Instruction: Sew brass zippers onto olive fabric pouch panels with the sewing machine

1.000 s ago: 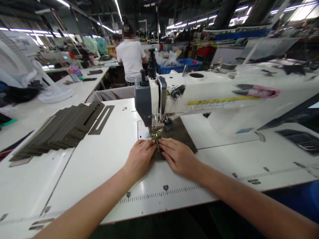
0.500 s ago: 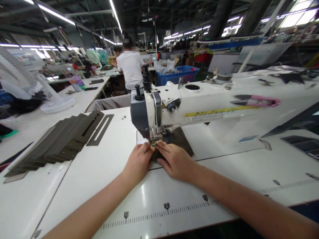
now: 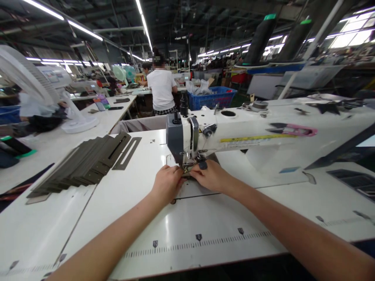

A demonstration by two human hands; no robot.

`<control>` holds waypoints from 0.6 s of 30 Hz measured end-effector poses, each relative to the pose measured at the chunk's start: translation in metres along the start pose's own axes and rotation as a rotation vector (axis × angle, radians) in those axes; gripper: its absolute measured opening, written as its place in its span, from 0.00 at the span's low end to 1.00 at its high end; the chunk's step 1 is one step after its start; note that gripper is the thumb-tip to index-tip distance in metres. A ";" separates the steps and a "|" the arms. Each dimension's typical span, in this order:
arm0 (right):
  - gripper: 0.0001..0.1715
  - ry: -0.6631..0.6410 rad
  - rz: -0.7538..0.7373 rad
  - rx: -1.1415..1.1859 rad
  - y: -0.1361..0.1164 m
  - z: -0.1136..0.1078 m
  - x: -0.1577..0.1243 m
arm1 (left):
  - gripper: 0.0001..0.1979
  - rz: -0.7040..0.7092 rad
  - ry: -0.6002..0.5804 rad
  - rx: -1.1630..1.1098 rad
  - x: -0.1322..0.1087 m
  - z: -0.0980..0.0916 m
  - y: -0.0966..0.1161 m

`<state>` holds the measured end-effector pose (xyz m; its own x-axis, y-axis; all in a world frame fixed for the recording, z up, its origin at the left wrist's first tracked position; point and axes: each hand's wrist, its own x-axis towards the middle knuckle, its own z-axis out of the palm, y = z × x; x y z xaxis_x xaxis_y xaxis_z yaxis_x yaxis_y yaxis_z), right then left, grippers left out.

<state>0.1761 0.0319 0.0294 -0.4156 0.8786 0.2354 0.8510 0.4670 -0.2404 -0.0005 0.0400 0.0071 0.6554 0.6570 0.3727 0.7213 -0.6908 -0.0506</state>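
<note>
My left hand (image 3: pixel 167 182) and my right hand (image 3: pixel 213 176) meet at the needle area of a white sewing machine (image 3: pixel 252 130). The fingers of both are closed, pinching the near edge of a dark olive piece of material (image 3: pixel 216 157) by the presser foot (image 3: pixel 186 168). Most of that piece lies behind my right hand, so its shape is hidden. Left of the machine, a fanned stack of dark olive slotted pieces (image 3: pixel 84 164) rests on the white table (image 3: pixel 137 195). One slotted piece (image 3: pixel 127 154) lies at the stack's right end.
Pink-handled thread snips (image 3: pixel 293 128) rest against the machine arm. A ruler scale (image 3: pixel 199 244) runs along the table's front edge. Behind the machine stand a blue basket (image 3: pixel 212 97) with plastic bags and a person in a white shirt (image 3: pixel 161 89). A white fan (image 3: pixel 77 117) stands at left.
The view has shifted slightly left and up. My right hand has moved in closer under the needle area, and less of the dark piece shows beside it. Both hands stay closed.
</note>
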 end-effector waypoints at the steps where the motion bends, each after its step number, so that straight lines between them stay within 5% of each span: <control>1: 0.11 0.000 -0.009 -0.005 -0.002 0.002 -0.003 | 0.05 0.019 0.000 0.010 0.000 0.001 0.001; 8: 0.14 0.414 -0.285 -0.197 -0.011 0.049 -0.039 | 0.11 0.150 0.010 0.078 -0.012 0.004 0.013; 18: 0.14 0.441 -0.291 -0.189 -0.002 0.054 -0.021 | 0.11 0.156 0.044 0.068 0.000 0.012 0.000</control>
<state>0.1660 0.0183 -0.0258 -0.5027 0.5722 0.6479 0.7808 0.6222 0.0563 0.0026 0.0437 -0.0041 0.7510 0.5286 0.3957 0.6261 -0.7604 -0.1725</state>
